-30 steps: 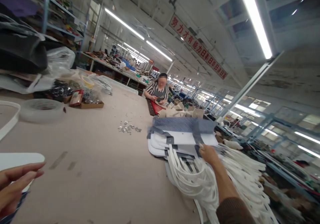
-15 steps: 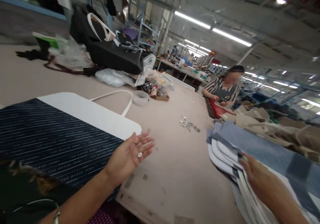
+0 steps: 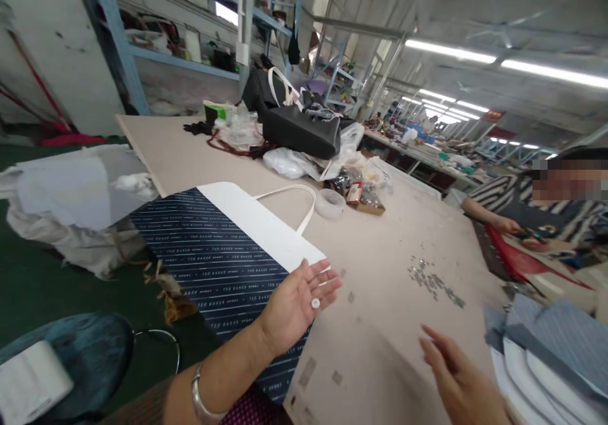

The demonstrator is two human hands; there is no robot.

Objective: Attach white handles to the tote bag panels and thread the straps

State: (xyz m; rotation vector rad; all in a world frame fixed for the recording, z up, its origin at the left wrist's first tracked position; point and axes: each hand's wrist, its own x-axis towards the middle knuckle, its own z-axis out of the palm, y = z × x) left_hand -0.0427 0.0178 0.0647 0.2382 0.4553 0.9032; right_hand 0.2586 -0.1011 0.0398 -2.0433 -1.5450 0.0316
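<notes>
Two open hands: left hand (image 3: 297, 304) palm up, small white snap (image 3: 315, 303) loose on it (tilting could roll it off), right hand (image 3: 456, 374) spread, near stacked bag panels (image 3: 546, 355); navy striped tote (image 3: 213, 266) under left wrist.

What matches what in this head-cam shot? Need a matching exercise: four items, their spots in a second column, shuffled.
Items:
1. white round disc
2. navy striped tote bag
3. small metal pieces
4. black bag

Places:
A. lying across the table edge
B. scattered on the bare tabletop
C. on the palm of the left hand
D. among plastic bags, farther along the table

Pairs: 1-C, 2-A, 3-B, 4-D
</notes>
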